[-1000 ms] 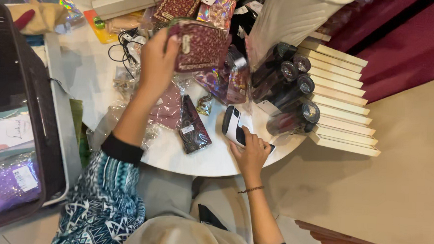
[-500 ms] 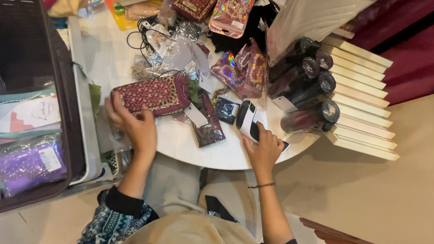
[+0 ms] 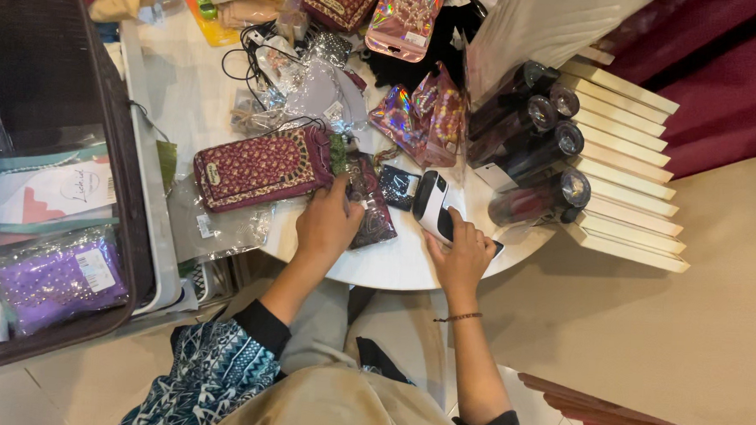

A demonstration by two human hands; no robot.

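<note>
A maroon embroidered pouch (image 3: 257,166) lies flat at the near edge of the round white table (image 3: 401,260). My left hand (image 3: 328,221) rests at its right end, fingers touching the pouch and a dark packet (image 3: 371,205) in clear wrap beside it. My right hand (image 3: 462,257) lies on a white and black handheld scanner (image 3: 433,206) near the table's front rim, fingers over its lower part.
Several dark tubes (image 3: 534,151) and stacked cream boxes (image 3: 630,172) fill the right side. Shiny holographic pouches (image 3: 421,112), cables and wrapped packets crowd the back. An open dark suitcase (image 3: 52,181) with a purple packet (image 3: 61,279) stands at left.
My left hand brought the maroon pouch from the back of the table down to the near edge and laid it flat. My right hand stayed on the scanner.
</note>
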